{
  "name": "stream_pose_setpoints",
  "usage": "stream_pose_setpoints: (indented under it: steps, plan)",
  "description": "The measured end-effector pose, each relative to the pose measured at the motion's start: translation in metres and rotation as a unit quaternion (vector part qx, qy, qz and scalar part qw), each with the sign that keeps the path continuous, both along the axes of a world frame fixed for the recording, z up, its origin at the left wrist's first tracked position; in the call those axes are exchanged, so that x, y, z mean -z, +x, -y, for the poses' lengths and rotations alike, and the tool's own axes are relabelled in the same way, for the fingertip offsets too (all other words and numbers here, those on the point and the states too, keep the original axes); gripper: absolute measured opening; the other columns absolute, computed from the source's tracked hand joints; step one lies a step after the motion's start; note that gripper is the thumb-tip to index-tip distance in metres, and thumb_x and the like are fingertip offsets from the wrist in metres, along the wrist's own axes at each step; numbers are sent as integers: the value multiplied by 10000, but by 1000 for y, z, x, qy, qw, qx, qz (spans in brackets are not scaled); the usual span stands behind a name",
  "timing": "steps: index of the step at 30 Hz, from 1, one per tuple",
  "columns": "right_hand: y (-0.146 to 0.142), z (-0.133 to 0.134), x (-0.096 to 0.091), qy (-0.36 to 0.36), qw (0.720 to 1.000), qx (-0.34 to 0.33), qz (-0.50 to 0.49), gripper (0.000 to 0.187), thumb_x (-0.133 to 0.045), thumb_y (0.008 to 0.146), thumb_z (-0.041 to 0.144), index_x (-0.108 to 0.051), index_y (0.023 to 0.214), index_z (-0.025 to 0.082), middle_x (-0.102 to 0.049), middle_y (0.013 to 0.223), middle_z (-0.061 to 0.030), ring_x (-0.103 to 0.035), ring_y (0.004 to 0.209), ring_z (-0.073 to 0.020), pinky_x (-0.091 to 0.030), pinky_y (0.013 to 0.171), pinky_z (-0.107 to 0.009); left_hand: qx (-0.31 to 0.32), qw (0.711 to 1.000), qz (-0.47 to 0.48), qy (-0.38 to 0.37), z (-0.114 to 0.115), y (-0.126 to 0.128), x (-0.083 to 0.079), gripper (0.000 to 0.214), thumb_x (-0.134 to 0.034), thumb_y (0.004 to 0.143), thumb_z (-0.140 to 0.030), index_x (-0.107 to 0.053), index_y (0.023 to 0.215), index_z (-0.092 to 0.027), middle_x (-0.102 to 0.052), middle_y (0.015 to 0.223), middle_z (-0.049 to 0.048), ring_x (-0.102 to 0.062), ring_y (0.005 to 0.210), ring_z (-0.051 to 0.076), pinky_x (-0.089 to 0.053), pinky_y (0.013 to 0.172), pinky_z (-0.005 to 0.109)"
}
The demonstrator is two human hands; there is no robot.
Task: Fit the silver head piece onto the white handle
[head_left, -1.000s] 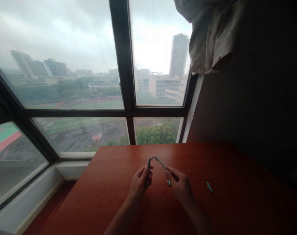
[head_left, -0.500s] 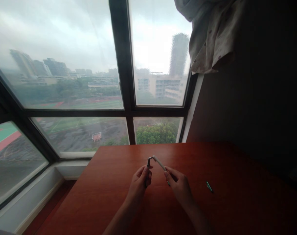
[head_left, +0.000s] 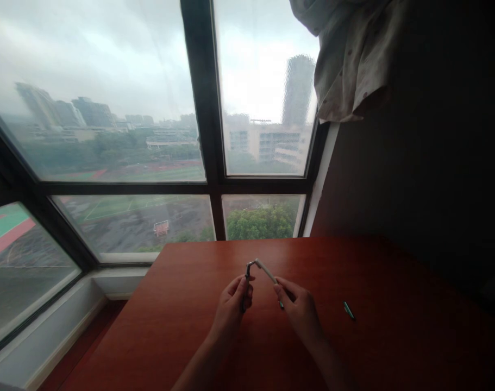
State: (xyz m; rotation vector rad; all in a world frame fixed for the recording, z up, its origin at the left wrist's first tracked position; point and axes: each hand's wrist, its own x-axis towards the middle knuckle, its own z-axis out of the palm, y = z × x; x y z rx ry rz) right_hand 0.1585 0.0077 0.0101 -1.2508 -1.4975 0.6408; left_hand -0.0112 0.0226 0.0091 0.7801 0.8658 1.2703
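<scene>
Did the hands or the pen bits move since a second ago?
A little. The right hand drew slightly nearer the person, and its white tube lowered a bit, so its tip now meets the dark part that the left hand holds. Nothing was picked up or let go. The left hand, the green piece on the table and the window stayed as they were.
</scene>
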Motion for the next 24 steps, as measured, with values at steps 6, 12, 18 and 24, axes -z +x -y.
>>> stream_pose_setpoints:
  steps: [6, 12, 18, 24]
  plan:
    - [-1, 1, -2, -10, 1000, -3, -2, 402, -528, 872, 445, -739, 1007, 131, -645, 610, -34, -595, 542, -158, -459, 500, -216, -5, 1000, -7, 3, 0, -1, 0, 437, -758, 663, -502, -688, 877, -128, -522, 578, -26, -395, 456, 49, -273, 452, 184]
    - [-1, 1, 0, -13, 1000, -14, -14, 425, -529, 865, 470, -736, 1006, 126, -659, 621, -42, -609, 550, -163, -459, 493, -215, 0, 1000, 2, 9, -1, -1, 1, 432, -754, 670, -503, -681, 876, -130, -522, 581, -29, -389, 457, 44, -258, 451, 178]
    - [0, 1, -1, 3, 1000, -10, -2, 373, -526, 876, 420, -734, 998, 136, -667, 634, -42, -614, 559, -164, -469, 507, -216, 1, 1000, 13, 6, 0, 0, 0, 407, -747, 690, -484, -680, 880, -130, -523, 585, -30, -397, 458, 43, -263, 454, 177]
    - [0, 0, 1, 13, 1000, 3, 11, 328, -535, 871, 387, -737, 970, 149, -699, 716, -60, -633, 607, -179, -490, 559, -234, 5, 1000, 19, 2, 1, 0, 0, 396, -743, 701, -472, -678, 886, -127, -519, 583, -33, -387, 458, 38, -267, 458, 172]
